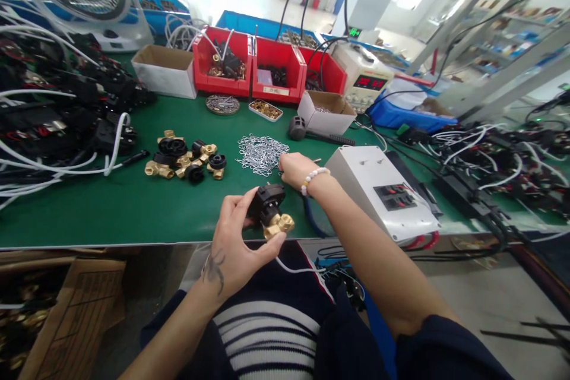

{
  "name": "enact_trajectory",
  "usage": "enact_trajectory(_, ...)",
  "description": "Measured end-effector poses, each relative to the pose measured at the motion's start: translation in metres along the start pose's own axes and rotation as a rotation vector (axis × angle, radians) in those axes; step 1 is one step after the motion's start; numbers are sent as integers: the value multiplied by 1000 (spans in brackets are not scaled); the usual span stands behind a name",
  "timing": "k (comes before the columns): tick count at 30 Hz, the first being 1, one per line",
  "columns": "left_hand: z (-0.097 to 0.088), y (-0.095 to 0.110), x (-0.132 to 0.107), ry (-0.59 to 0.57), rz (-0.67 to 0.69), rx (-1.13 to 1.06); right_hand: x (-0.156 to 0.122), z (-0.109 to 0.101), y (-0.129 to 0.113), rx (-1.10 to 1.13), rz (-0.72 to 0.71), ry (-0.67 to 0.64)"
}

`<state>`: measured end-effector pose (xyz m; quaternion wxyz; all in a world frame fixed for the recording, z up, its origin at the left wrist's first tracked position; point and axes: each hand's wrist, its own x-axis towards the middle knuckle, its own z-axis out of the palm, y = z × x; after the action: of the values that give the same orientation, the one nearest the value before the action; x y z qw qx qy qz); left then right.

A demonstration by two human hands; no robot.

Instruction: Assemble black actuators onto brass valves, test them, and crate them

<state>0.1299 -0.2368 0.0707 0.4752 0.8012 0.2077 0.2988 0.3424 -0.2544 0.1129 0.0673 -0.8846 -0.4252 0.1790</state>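
Note:
My left hand is closed around a valve with a black actuator body on top and a brass fitting below, held just over the front edge of the bench. A white cable hangs down beneath it. Beyond it, my right hand is closed at the right edge of a pile of bent wire clips. A small end of something sticks out behind the knuckles, and what the fingers grip cannot be made out. To the left lies a cluster of brass fittings with black collars.
A grey metal box with terminals stands right of my right forearm. Red bins, a small tray of brass parts, white cartons and a power supply line the back. Cabled black units crowd the left.

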Motion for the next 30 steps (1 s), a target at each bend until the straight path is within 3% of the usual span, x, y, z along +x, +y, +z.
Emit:
enact_trajectory(4,1,0,-2,2,-17,-27,-2,-7,3,30,-55,-31)
enact_trajectory(8,3,1,-2,53,-46,-77,-30,-5,8,189,-121,98)
enact_trajectory(10,3,3,-3,74,-42,-72,-52,-2,11,444,-178,167)
enact_trajectory(13,0,7,-5,71,-6,-23,-86,3,12,1014,-279,227)
enact_trajectory(15,-2,12,-6,62,36,23,-106,4,9,1210,-295,246)
enact_trajectory(21,-7,32,-12,60,187,155,-143,-3,-9,1092,-249,317)
enact_trajectory(30,-10,45,-11,29,239,196,-156,-7,-12,841,-341,392)
